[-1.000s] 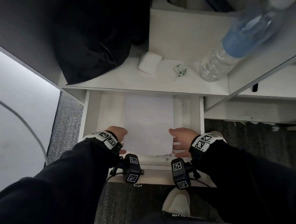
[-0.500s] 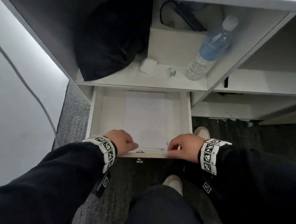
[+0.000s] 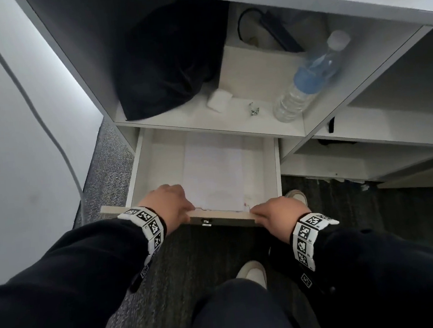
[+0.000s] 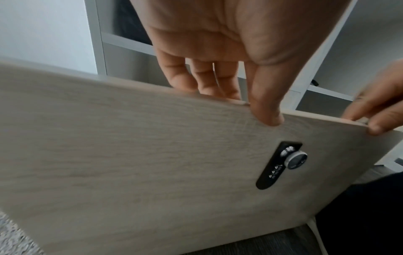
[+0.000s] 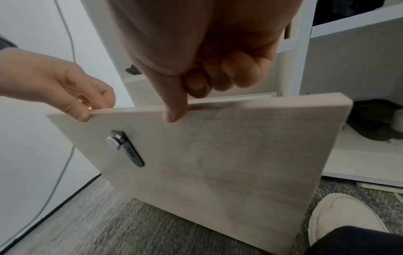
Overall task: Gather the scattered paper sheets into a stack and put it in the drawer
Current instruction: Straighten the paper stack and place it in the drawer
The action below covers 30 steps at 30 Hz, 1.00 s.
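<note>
While the paper stack (image 3: 215,172) lay lengthwise mid-frame in the open drawer (image 3: 271,163), left hand (image 3: 170,204) and right hand (image 3: 278,214) each gripped, apparently pinching, its front panel (image 4: 152,155), directly below the stack in frame.

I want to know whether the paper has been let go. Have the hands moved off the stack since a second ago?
Yes. Both the left hand and right hand drew back from the paper stack toward the person, onto the drawer front.
</note>
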Motion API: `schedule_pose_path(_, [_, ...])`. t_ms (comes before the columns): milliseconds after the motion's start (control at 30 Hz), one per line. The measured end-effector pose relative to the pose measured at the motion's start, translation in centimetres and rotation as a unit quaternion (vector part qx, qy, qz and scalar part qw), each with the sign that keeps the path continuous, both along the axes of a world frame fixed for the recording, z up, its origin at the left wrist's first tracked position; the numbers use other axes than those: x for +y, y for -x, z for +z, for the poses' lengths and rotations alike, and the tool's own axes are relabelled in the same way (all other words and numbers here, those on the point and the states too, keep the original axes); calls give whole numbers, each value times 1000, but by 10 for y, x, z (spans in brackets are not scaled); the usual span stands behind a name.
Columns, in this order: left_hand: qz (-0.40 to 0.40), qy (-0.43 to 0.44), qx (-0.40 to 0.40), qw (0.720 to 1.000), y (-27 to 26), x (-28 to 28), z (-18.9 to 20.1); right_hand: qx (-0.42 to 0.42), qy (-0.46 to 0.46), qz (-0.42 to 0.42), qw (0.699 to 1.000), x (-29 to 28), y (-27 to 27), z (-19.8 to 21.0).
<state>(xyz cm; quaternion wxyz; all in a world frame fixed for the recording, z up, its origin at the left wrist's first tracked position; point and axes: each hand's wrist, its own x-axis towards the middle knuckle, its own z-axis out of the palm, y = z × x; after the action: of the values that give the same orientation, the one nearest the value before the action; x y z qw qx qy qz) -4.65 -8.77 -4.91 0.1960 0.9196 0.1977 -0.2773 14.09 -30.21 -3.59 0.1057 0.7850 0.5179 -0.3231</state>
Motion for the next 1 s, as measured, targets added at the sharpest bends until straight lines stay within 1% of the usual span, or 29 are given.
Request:
schedule_pose_path(133, [35,-47,-40,997,-23,12,1,-28,-55,-80,995,19,-19,2])
schedule_pose_path(300, [119,-63,-137,981,-49,25,-5,-32,-135,-173,975,40,-45,-1])
schedule_pose_path(367, [144,-59,-172,973,-55,31,-6,-26,-155,-178,971,44,-53,-4])
schedule_pose_path(433, [143,-57,-190,970,-59,37,-9,-23,-169,-165,971,49,-60,-8])
schedule_pose_path(500, [127,-61,-188,972,-61,41,-12,-25,-191,-149,970,51,-65,-17])
schedule_pose_path(567, [106,-77,-173,976,-63,44,-15,-18,-201,-151,968,52,-68,-23])
schedule_pose_path(700, [78,-117,-155,978,-69,47,-16,-31,-194,-155,968,58,-73,-27])
schedule_pose_path(867, [78,-119,-128,981,-76,43,-12,-15,-173,-172,970,63,-70,-21])
schedule_pose_path(1000, [105,-87,-101,985,-77,35,0,8,-176,-173,969,58,-67,-8])
